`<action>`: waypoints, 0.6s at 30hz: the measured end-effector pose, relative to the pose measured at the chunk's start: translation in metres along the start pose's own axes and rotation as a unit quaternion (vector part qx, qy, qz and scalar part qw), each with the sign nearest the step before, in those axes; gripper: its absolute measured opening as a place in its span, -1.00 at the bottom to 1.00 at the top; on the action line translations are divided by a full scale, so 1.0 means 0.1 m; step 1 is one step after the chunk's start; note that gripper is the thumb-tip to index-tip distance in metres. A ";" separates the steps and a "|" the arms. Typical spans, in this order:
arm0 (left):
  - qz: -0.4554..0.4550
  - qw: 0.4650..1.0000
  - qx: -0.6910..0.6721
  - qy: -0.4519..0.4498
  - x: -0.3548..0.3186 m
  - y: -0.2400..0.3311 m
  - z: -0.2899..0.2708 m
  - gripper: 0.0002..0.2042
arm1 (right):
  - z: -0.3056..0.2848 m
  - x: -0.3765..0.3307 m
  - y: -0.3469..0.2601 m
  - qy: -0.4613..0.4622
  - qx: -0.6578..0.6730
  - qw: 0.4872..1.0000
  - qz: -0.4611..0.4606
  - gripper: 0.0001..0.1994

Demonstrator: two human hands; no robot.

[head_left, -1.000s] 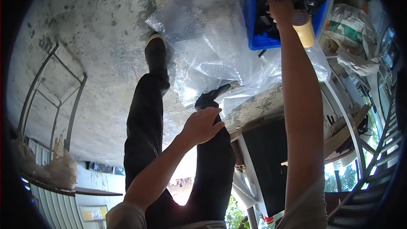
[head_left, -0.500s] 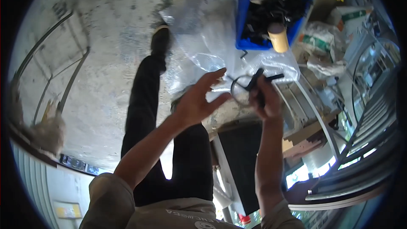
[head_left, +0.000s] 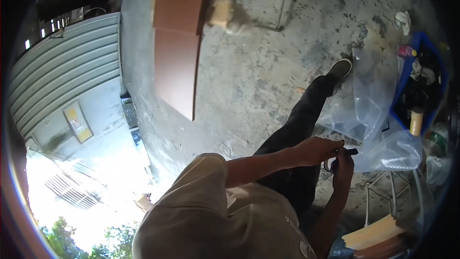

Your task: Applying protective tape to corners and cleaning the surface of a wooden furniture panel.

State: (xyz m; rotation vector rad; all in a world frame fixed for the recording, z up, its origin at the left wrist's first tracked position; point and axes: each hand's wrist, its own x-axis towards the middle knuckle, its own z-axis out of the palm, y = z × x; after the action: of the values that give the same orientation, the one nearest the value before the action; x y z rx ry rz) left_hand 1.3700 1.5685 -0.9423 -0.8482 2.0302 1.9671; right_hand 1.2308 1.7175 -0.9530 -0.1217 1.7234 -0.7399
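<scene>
My right hand (head_left: 342, 170) is closed around a small black part (head_left: 352, 152) with projecting arms and a thin ring (head_left: 327, 165) hanging on its left side. My left hand (head_left: 316, 151) meets it from the left, its thumb and fingers pinched together on the top of the part. Both hands are held in front of my right side, above the clear plastic sheeting (head_left: 373, 103) on the floor. Exactly what the left fingertips grip is mostly covered.
On the right, a blue crate (head_left: 394, 108) holds dark pieces, with a tan cylinder (head_left: 416, 123) at its near end. Brown boards (head_left: 176, 67) and a metal frame (head_left: 280, 12) are on the far floor. Cardboard (head_left: 376, 232) and metal legs (head_left: 393, 194) stand near my right arm.
The view has swung left, bringing in the brown boards and corrugated wall. My left hand, open and apart before, has closed in on the black part in my right hand.
</scene>
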 end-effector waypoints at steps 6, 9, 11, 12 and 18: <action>-0.020 0.993 -0.061 0.101 -1.60 -0.13 0.29 -0.59 | 0.85 -1.08 0.56 0.072 0.050 0.992 0.093 -0.66; -0.127 0.977 -0.129 0.113 -2.20 -0.23 0.20 -0.58 | 1.01 -1.23 0.90 0.045 0.045 0.990 0.127 -0.68; -0.127 0.952 -0.177 0.213 -2.59 -0.56 0.04 -0.57 | 1.31 -1.26 0.92 -0.014 0.092 0.995 0.041 -0.60; -0.076 0.927 -0.197 0.309 -2.83 -0.81 -0.04 -0.57 | 1.49 -1.26 0.92 -0.044 0.115 0.992 0.000 -0.57; -0.104 0.717 -0.403 0.559 -4.54 -1.80 -1.46 -0.52 | 3.08 -1.32 0.23 -0.201 0.087 0.975 -0.033 -0.58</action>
State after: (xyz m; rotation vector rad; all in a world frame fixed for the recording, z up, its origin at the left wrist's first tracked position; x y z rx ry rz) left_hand 1.8714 1.5562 -0.8501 -2.8535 1.0263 2.4209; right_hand 1.5558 1.6693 -0.8855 -0.1939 1.2695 -0.8478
